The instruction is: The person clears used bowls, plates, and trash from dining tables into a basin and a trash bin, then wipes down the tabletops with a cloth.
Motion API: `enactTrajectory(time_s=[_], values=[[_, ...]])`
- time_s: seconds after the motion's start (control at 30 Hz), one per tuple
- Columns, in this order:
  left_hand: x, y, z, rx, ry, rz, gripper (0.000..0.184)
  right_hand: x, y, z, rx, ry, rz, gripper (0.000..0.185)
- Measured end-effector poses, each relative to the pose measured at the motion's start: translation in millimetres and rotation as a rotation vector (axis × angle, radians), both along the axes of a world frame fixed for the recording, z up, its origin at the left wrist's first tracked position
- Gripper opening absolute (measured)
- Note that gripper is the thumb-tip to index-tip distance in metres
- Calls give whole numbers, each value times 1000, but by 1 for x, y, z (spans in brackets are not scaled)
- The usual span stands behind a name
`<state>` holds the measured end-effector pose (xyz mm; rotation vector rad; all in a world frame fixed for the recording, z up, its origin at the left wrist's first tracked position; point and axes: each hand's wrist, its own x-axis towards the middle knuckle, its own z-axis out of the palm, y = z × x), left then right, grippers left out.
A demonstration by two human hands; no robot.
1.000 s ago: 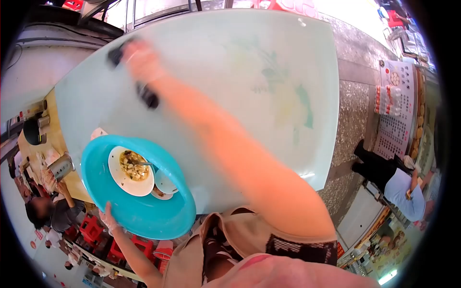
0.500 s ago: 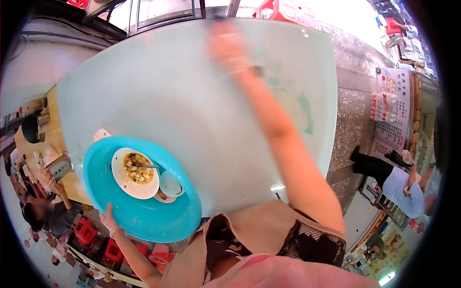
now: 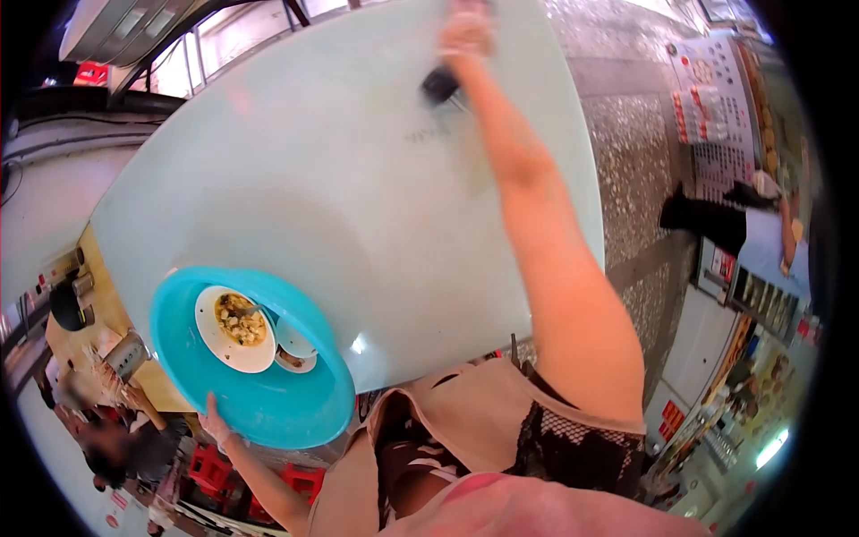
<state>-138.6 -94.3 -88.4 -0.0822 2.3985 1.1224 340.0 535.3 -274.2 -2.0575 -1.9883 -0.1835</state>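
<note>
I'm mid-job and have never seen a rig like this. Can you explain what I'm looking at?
There's no robot here: a person works with their own two hands. Every picture comes from one camera worn on the head, looking forward and down.

The left hand grips the rim of a tilted blue basin at the near left of the pale table. Inside the basin are a white bowl with food and smaller white dishes.

The right hand, blurred, is far out over the table; a dark thing beside it is too blurred to identify.

I note: turquoise basin [image 3: 268, 407], mouth up, at table [image 3: 313, 197] edge, dishes [image 3: 242, 356] inside; black cloth [image 3: 439, 85], blurred, farther off.
</note>
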Motion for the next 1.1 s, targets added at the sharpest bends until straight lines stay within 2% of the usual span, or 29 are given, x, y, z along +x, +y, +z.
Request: enactTrajectory(time_s=[0.1, 0.13, 0.2, 0.27, 0.37, 0.4, 0.43, 0.5, 0.53, 0.57, 0.6, 0.63, 0.7, 0.8, 0.83, 0.87, 0.9, 0.93, 1.0, 1.03, 1.1], values=[[-14, -12, -8, 5, 22, -30, 56, 138, -75, -22, 168, 285, -119, 32], [-15, -12, -7, -2, 13, -51, 56, 143, -150, 14, 157, -131, -218, 37], [-15, -8, -8, -38, -79, 119, 58, 170, -269, 16, 117, 27, -266, 42], [-46, -31, -29, -18, -152, 86, 62, 181, -388, 21, 120, 29, -371, 42], [-29, -14, -9, -91, -211, 36, 65, 181, -487, 32, 97, 133, -341, 42], [-24, -12, -8, -81, -211, 43, 66, 168, -490, 42, 49, 206, -296, 42], [-28, -16, -9, -87, -211, 35, 66, 155, -498, 30, 12, 161, -154, 46], [-33, -19, -13, 125, -299, -89, 66, 57, -528, 23, -4, 0, 183, 56], [-33, -15, -13, 131, -298, -88, 66, -5, -551, 28, -40, 161, 295, 55], [-34, -8, -10, 125, -262, -80, 68, -65, -574, 43, -173, 113, 387, 50], [-37, -5, -6, 124, -223, -74, 69, -108, -600, 46, -118, 177, 551, 46], [-51, -7, -12, 135, -215, -76, 69, -145, -617, 45, -97, 403, 611, 45], [-84, -8, -27, 122, -223, -211, 73, -176, -627, 70, -280, 521, 626, 43], [-89, -11, -10, 71, -319, -180, 73, -108, -607, 43, -255, 458, 528, 43], [-85, -11, -3, 71, -321, -171, 73, -52, -591, 54, -176, 322, 442, 40], [-75, -13, 7, 32, -307, -128, 71, 3, -577, 55, -45, 290, 216, 36], [-71, -16, 13, -7, -291, -87, 69, 60, -560, 66, -94, -42, 67, 33], [-78, -24, 10, 1, -287, -87, 69, 131, -546, 35, -37, 155, -57, 36], [-102, -48, -1, 25, -166, -88, 69, 203, -501, 40, 59, 120, -192, 38], [-110, -57, -2, 32, -163, -75, 69, 221, -472, 31, 71, 116, -210, 38], [-118, -76, -3, 0, -164, -38, 67, 175, -393, 26, 142, 198, -49, 38]])
